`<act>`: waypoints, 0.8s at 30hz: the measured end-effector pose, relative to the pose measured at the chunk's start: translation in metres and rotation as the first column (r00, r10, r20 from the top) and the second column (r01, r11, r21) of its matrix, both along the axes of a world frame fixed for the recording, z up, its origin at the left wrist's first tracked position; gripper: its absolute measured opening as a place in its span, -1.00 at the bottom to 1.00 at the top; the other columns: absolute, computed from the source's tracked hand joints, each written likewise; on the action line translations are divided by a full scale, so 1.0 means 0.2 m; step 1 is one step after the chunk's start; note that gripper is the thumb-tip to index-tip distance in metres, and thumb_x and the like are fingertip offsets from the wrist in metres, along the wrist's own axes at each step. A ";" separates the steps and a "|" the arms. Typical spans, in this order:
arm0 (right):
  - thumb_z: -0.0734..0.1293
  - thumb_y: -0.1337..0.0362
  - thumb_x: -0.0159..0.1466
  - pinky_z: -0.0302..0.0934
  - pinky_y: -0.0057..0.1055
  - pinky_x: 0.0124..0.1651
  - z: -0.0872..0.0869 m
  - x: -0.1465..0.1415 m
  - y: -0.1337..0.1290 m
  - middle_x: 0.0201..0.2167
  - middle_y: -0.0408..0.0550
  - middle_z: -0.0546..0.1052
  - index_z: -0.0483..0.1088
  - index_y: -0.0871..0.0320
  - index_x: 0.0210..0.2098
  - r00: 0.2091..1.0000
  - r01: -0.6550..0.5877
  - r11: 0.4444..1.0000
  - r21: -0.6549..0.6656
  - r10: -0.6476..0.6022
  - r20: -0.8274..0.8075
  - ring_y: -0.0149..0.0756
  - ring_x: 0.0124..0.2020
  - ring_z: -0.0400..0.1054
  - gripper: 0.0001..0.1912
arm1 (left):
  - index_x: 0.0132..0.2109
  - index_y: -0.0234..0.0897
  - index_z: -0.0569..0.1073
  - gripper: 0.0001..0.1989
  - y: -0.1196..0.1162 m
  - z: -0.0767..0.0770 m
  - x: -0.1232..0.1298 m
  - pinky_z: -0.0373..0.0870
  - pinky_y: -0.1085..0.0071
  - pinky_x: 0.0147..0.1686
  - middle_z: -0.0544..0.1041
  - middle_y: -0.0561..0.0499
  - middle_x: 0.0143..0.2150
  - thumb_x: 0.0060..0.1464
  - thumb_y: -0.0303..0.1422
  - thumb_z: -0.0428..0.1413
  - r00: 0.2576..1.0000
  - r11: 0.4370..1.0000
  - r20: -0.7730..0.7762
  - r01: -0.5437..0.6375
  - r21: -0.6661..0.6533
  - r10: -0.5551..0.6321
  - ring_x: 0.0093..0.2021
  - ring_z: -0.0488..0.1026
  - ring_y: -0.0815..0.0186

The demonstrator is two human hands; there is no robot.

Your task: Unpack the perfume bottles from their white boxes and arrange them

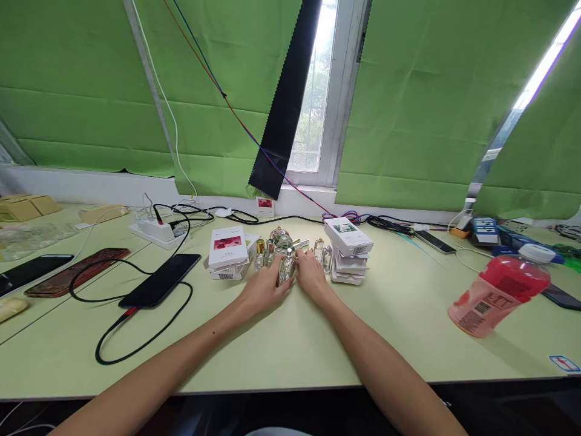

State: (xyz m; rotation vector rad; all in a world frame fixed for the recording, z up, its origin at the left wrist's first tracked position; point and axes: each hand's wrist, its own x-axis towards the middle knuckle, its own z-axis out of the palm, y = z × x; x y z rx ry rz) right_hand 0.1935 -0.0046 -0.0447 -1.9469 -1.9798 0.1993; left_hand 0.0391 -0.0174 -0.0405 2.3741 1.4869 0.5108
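Observation:
Several small glass bottles with gold or silver caps stand grouped at the middle of the table. My left hand [265, 289] has its fingers around a clear glass bottle [287, 267] at the front of the group. Just right of that bottle, my right hand [311, 271] has its fingers bent together at the bottles; what they hold, if anything, is hidden. A gold-capped bottle [259, 254] stands left of my left hand. Another clear bottle [327, 259] is beside my right hand. Behind the hands sits a round ornate glass bottle [281, 239].
White boxes [227, 247] are stacked at left, and a taller box stack [348, 236] stands at right. A phone [160, 280] with a looping black cable lies left. A pink drink bottle [502, 290] stands right. Cables and a power strip [157, 231] line the back.

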 end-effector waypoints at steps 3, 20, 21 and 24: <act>0.20 0.46 0.34 0.22 -0.37 -0.11 0.00 0.00 0.00 0.02 0.07 0.44 0.31 0.10 0.08 1.000 0.004 1.000 0.001 -0.004 0.004 -0.17 -0.06 0.46 -0.65 | 0.30 -0.24 0.16 -0.42 0.00 0.00 0.00 0.29 0.30 -0.32 0.57 -0.03 -0.40 0.22 -0.10 -0.02 1.000 1.000 0.004 0.002 0.010 -0.002 -0.34 0.54 0.04; 0.21 0.43 0.36 0.22 -0.37 -0.12 -0.01 0.00 0.01 0.03 0.09 0.44 0.31 0.11 0.11 1.000 0.004 1.000 0.010 -0.004 0.006 -0.15 -0.04 0.47 -0.66 | 0.26 -0.24 0.19 -0.45 0.01 -0.01 0.00 0.21 0.34 -0.41 0.56 0.00 -0.42 0.22 -0.09 -0.01 1.000 1.000 0.004 0.008 0.028 -0.009 -0.38 0.51 0.07; 0.21 0.43 0.36 0.22 -0.37 -0.12 -0.01 0.00 0.01 0.03 0.09 0.44 0.31 0.11 0.11 1.000 0.005 1.000 0.010 -0.005 0.006 -0.14 -0.04 0.47 -0.66 | 0.26 -0.25 0.19 -0.45 0.01 -0.01 0.00 0.21 0.34 -0.41 0.56 0.00 -0.42 0.22 -0.09 -0.01 1.000 1.000 0.007 0.010 0.026 -0.010 -0.38 0.51 0.08; 0.20 0.42 0.36 0.22 -0.36 -0.12 0.00 -0.01 0.00 0.02 0.08 0.44 0.32 0.12 0.09 1.000 0.010 1.000 0.002 -0.010 0.004 -0.14 -0.06 0.47 -0.68 | 0.26 -0.25 0.19 -0.45 0.00 -0.01 0.00 0.21 0.34 -0.40 0.56 0.00 -0.42 0.23 -0.08 -0.01 1.000 1.000 0.013 0.014 0.019 -0.014 -0.39 0.51 0.09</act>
